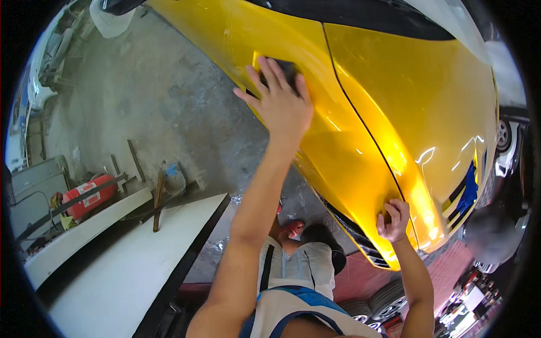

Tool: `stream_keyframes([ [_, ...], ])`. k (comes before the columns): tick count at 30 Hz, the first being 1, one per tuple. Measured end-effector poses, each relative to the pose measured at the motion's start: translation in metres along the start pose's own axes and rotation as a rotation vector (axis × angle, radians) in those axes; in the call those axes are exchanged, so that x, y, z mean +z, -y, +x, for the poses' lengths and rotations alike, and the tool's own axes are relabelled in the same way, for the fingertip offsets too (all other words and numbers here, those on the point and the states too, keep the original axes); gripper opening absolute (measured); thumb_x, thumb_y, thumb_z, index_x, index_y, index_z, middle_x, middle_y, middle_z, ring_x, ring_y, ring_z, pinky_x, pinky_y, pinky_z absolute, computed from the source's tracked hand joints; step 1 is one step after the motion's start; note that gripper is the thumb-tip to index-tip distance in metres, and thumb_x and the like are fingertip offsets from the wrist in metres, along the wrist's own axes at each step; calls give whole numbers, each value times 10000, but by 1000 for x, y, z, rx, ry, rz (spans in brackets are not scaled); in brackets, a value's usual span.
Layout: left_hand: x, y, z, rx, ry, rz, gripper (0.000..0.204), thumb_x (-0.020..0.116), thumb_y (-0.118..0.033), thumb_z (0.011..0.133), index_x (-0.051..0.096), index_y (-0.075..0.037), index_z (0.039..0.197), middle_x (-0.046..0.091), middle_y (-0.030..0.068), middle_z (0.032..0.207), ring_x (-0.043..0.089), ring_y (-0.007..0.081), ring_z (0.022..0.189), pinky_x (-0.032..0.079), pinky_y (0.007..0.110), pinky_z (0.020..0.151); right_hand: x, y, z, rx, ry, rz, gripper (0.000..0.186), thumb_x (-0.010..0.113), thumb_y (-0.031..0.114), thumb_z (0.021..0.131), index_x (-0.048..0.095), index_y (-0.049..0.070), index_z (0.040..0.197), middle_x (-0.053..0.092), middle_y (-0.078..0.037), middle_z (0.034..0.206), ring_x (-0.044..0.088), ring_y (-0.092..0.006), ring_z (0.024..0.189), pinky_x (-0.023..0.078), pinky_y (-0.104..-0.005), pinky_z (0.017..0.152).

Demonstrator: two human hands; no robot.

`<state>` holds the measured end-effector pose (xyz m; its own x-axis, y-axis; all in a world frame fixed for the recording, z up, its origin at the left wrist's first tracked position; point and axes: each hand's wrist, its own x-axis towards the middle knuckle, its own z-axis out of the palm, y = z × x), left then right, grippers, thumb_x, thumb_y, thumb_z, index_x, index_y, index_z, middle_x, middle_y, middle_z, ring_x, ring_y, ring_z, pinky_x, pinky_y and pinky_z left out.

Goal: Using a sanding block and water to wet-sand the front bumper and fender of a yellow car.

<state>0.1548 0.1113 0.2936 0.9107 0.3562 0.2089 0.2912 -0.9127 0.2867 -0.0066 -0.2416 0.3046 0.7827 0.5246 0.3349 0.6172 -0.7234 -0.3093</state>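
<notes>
A glossy yellow car body panel (349, 155) stretches below both my arms, with a dark seam (363, 121) along it. My left hand (279, 101) lies on the panel's left part, fingers spread and stretched out. Under its fingertips is a dark patch (290, 70); whether this is a pad or a reflection, I cannot tell. Lower down, my right hand (394, 221) touches the panel just left of the seam. Its fingers are curled in toward the thumb, and what they hold, if anything, is hidden.
A white panel with a black edge (141, 270) lies at the lower left, near a red cylinder (90, 197). A dark bucket (332, 248) stands by my legs. Wheels (389, 301) lie at the bottom right. A blue cloth (469, 188) hangs on the car's front.
</notes>
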Motion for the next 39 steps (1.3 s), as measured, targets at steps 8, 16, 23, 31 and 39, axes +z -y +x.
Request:
stream_keyframes([
  [8,-51,-89,-248,227,496,-418,751,555,-333,977,306,68,1562,190,222,1690,123,466,1558,61,778,1145,0,-1,-5,49,-30,67,341,729,182,815,648,28,1109,619,-209,1125,623,-392,935,528,-456,815],
  [16,-78,-51,-306,-690,1034,-1548,451,506,-503,1072,627,-74,1135,566,3,729,461,102,485,376,258,475,8,59,-48,282,-383,526,676,729,388,911,523,-28,1402,590,-195,1330,625,-350,1088,513,-476,922],
  [23,-36,-49,-502,-969,1135,-1639,460,718,-413,974,627,-19,1195,701,91,996,637,128,734,511,272,624,143,252,-323,910,-622,1844,1028,714,621,889,254,45,1606,507,-154,1483,530,-281,1313,388,-436,1151],
  [31,8,-17,-589,-450,1656,-663,487,658,-503,991,673,-37,1128,661,50,917,615,103,624,522,244,531,240,221,-561,1599,-1110,1569,491,475,312,1063,490,-8,1435,655,-182,1256,630,-340,1126,568,-419,907],
  [39,108,88,-616,153,1487,-310,384,605,-396,1043,687,-46,1180,750,53,1036,704,153,819,550,306,762,449,162,-712,1810,354,42,684,606,141,897,383,-95,1498,526,-297,1458,493,-453,1360,369,-483,1181],
])
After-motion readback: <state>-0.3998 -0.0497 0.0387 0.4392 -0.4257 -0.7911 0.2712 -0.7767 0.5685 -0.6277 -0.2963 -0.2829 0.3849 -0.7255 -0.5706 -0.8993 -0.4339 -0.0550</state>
